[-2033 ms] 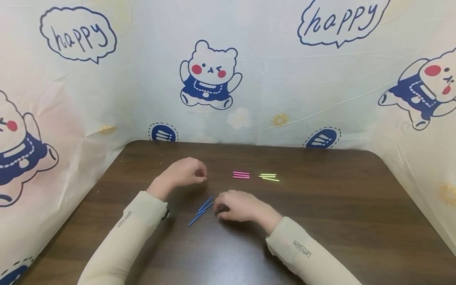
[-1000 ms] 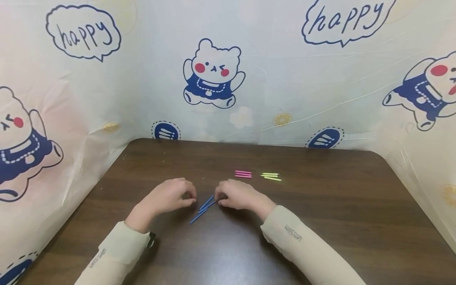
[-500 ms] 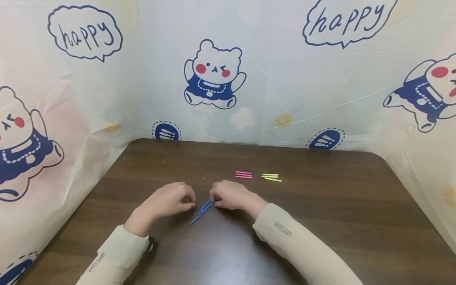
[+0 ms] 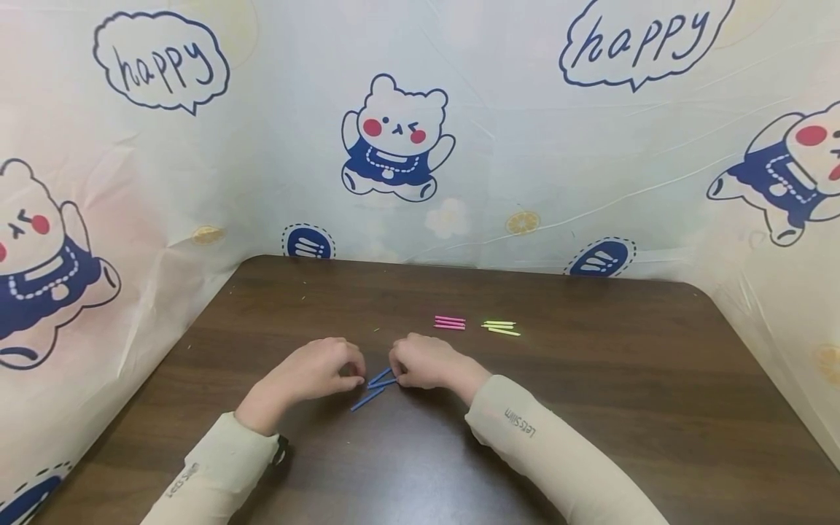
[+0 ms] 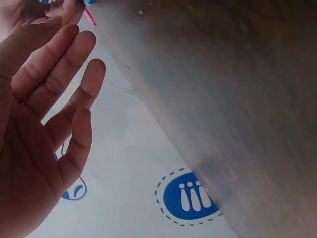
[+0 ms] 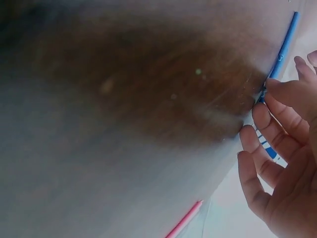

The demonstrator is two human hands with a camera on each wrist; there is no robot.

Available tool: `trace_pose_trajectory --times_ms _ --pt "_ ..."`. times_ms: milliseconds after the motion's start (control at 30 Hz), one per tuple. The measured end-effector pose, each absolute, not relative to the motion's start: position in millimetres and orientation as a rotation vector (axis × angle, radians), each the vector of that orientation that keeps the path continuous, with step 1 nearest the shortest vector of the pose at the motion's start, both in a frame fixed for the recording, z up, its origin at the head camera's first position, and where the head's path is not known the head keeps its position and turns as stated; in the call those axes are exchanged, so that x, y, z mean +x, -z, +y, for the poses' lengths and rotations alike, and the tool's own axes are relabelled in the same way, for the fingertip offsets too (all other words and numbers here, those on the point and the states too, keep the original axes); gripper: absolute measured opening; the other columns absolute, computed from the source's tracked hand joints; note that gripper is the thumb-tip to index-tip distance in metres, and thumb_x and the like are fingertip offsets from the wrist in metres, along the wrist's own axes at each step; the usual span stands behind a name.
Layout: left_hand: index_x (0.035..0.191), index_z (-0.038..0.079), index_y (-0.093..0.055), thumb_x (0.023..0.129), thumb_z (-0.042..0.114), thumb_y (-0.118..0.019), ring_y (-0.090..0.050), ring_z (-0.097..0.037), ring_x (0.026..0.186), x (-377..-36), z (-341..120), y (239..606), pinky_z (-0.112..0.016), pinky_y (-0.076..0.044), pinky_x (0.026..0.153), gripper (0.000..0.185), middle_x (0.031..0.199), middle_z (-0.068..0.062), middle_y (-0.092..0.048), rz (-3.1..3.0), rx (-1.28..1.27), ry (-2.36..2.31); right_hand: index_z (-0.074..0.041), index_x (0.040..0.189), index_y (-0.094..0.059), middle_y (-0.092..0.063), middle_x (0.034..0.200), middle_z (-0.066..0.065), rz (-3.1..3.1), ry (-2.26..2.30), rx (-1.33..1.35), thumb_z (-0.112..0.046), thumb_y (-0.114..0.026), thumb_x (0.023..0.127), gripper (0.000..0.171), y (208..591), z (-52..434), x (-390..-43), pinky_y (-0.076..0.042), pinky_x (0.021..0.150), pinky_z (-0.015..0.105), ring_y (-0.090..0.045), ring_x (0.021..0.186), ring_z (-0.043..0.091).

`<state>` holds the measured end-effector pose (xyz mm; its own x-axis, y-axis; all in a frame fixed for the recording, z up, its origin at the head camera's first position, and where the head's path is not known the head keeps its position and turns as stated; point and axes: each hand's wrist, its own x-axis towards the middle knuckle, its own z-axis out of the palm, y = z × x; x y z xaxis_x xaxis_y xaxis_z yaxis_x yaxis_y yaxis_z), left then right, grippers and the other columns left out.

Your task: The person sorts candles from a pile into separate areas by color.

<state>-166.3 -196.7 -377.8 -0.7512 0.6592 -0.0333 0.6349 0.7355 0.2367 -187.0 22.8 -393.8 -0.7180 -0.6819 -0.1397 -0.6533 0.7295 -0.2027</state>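
Three thin blue candles lie slanted on the table in the head view: an upper blue candle (image 4: 378,377), a middle blue candle (image 4: 380,384) and a lower blue candle (image 4: 367,399). My right hand (image 4: 426,361) pinches the right end of the middle one between thumb and fingertips; in the right wrist view that blue candle (image 6: 283,48) runs up from the thumb tip. My left hand (image 4: 315,370) hovers just left of the candles, holding nothing. Its fingers (image 5: 59,74) are relaxed and slightly bent in the left wrist view.
Farther back on the brown table (image 4: 590,408) lie three pink candles (image 4: 449,323) side by side. Three yellow candles (image 4: 501,327) lie right of them. Tiny crumbs dot the tabletop. A printed curtain (image 4: 512,131) stands around the table's back and sides.
My left hand has come nearer to me, to the blue candles' left. My right hand has moved slightly left to take a blue candle's end, and that candle has turned flatter, apart from the lower one.
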Motion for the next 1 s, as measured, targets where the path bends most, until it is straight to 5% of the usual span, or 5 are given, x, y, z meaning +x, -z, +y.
trace_pose_trajectory --times_ms 1000 --pt "0.079 0.021 -0.071 0.086 0.022 -0.077 -0.053 -0.005 0.074 -164 -183 374 -0.024 -0.046 0.069 0.009 0.076 0.017 -0.062 2.739 1.215 -0.391 -0.022 0.075 -0.063 -0.056 0.082 -0.011 2.680 0.466 -1.135 -0.017 -0.071 0.085 0.013 384 40 -176 -0.042 0.066 0.020 -0.051 0.078 0.007"
